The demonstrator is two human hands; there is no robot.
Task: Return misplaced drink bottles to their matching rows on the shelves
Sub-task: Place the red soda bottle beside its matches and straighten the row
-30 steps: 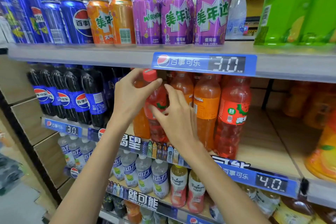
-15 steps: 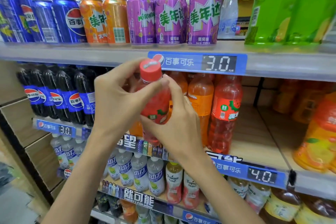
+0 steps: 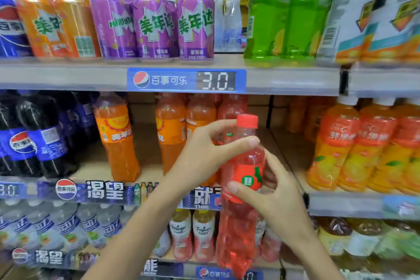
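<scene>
red bottle [image 3: 244, 188], left hand [image 3: 204, 154], right hand [image 3: 277, 198] gripping

Top shelf [image 3: 68, 75]: blue cola can [image 3: 9, 27], orange cans [image 3: 54, 25], purple cans [image 3: 154, 25], green bottles [image 3: 288, 13], all upright in rows. Blue price tag [image 3: 186, 80] reading 3.0 on its front edge. Middle shelf [image 3: 145, 143]: dark cola bottles [image 3: 41, 138] at left, orange soda bottles [image 3: 118, 136] centre, orange juice bottles [image 3: 363, 148] right. Lower shelf [image 3: 166, 268]: clear bottles [image 3: 68, 225], pink juice bottles [image 3: 193, 234]. Blurred throughout.
</scene>
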